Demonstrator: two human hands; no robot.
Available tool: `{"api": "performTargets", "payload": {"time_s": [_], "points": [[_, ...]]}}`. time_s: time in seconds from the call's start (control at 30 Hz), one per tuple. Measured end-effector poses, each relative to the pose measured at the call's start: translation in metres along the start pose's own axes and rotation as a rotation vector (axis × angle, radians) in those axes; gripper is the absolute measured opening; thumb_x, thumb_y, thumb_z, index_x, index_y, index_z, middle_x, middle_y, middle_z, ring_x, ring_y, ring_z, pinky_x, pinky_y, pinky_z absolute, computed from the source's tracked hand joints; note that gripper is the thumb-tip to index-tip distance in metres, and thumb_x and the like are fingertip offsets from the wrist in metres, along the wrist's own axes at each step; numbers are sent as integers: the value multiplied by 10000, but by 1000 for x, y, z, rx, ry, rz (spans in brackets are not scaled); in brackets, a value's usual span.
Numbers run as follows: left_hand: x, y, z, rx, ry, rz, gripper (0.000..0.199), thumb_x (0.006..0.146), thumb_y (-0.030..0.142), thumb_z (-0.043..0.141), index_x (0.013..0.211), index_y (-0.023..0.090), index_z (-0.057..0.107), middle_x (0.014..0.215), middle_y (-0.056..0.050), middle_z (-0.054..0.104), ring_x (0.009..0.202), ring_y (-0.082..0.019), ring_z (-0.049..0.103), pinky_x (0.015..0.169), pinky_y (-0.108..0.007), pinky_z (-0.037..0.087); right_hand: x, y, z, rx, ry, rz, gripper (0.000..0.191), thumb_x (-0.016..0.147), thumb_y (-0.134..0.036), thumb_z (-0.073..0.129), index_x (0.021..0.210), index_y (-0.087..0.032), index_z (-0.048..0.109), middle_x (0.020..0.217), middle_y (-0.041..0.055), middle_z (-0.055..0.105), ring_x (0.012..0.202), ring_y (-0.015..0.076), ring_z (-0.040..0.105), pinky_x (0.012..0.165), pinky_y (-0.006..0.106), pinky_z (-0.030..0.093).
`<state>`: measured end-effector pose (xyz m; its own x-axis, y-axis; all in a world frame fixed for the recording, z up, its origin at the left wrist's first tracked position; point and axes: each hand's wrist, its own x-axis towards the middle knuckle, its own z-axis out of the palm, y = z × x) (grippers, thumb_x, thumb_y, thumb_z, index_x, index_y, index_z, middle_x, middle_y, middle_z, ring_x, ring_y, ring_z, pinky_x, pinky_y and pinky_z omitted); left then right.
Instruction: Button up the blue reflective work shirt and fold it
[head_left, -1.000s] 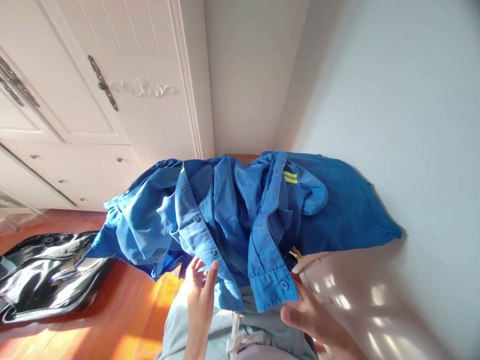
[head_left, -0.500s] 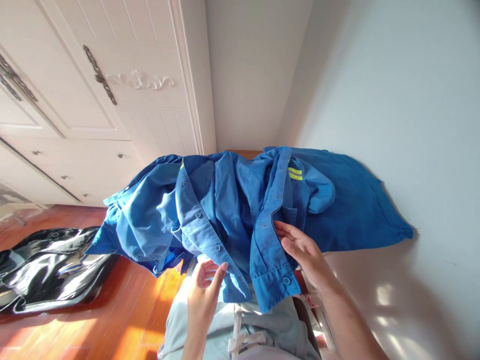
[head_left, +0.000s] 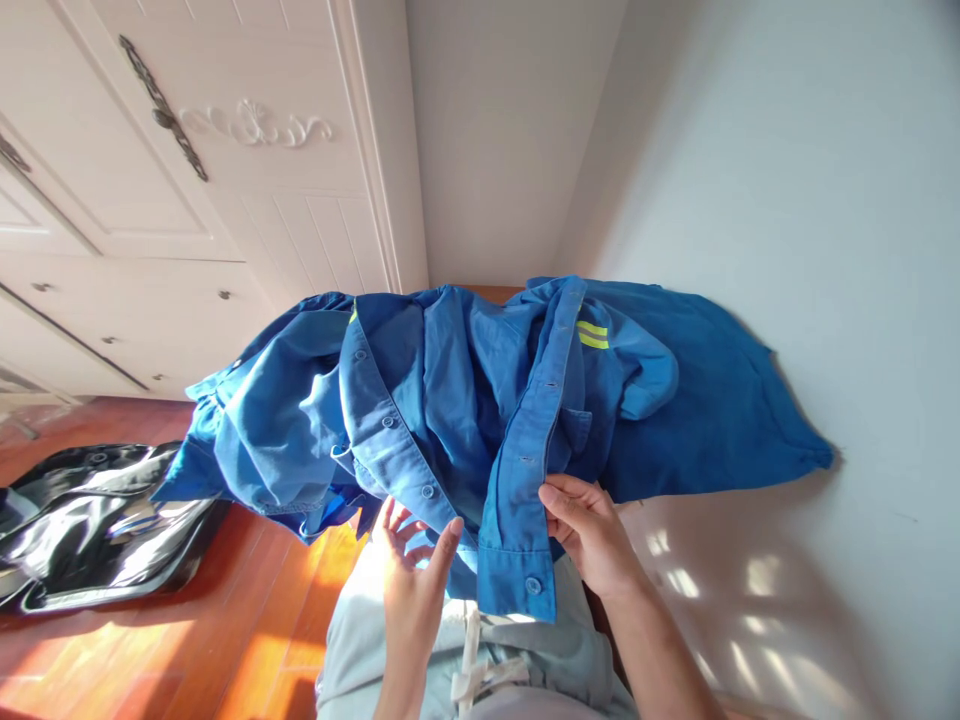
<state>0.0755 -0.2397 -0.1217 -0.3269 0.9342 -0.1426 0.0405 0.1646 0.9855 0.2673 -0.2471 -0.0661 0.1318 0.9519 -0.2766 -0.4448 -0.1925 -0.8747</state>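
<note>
A blue garment point(head_left: 457, 370) with buttons down its front lies spread open before me, a yellow-and-grey stripe on its right sleeve. My right hand point(head_left: 589, 525) pinches the edge of the right front panel, thumb on top, just above the cuff-like bottom band with a button. At the lower edge of the left button panel, my left hand point(head_left: 416, 560) has its fingers apart, the fingertips beside or partly under the cloth and the thumb raised.
White cabinets point(head_left: 300, 230) stand at the upper left, a pale wall point(head_left: 787, 200) at the right. An open black suitcase point(head_left: 187, 560) lies on the reddish wooden floor point(head_left: 262, 600). My legs in light grey trousers are below the garment.
My right hand has closed on the right panel's edge and moved slightly left and down, shifting the panel's bottom end left. My left hand's fingers have spread a little. The view has shifted slightly.
</note>
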Motion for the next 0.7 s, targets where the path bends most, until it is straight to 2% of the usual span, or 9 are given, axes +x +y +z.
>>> {"api": "performTargets", "payload": {"time_s": [0.1,0.23,0.33,0.4,0.53,0.63,0.7], "points": [[7,-4,5,-50,-18,-20,872,685,470,813,1405,263,367,1294,-133,549,974,-235,640,747,-338,569,0,0,-1,-44,27,9,400,545,-468,908,757,-166,754,630,24,700,551,145,610,564,272,508],[19,-3,9,-255,-68,-64,763,698,416,812,1331,247,423,1177,-106,619,837,-192,675,751,-337,572,1,5,-7,-134,9,-68,376,578,-452,904,737,-161,726,674,40,716,604,147,614,596,258,483],[18,5,7,-364,-62,-26,659,693,377,821,1254,219,514,1039,-63,676,813,-168,660,702,-278,548,1,9,-10,-160,6,-132,362,611,-428,895,708,-168,664,697,34,710,639,149,620,621,251,487],[13,12,5,-394,-48,16,577,703,363,816,1206,202,583,972,-45,696,786,-148,638,656,-237,521,-2,9,-9,-177,-12,-158,355,636,-418,882,759,-177,653,720,34,713,659,157,631,632,256,501],[3,25,0,-371,-37,31,420,729,363,805,1086,173,694,801,-8,693,674,-113,579,588,-203,471,-9,10,4,-248,-122,-158,403,727,-399,824,1036,-195,664,821,42,731,734,178,656,678,279,527],[2,31,2,-356,-8,37,359,696,384,823,969,164,741,755,-9,693,666,-124,588,603,-220,485,-12,14,18,-414,-162,-183,347,798,-401,760,1064,-185,702,767,23,691,704,155,614,672,258,504],[3,34,6,-315,-11,104,306,682,384,826,885,167,754,805,-26,709,725,-148,619,658,-244,512,-12,18,27,-503,-168,-231,301,831,-404,722,1036,-184,740,772,24,667,704,148,591,668,249,492]]}}
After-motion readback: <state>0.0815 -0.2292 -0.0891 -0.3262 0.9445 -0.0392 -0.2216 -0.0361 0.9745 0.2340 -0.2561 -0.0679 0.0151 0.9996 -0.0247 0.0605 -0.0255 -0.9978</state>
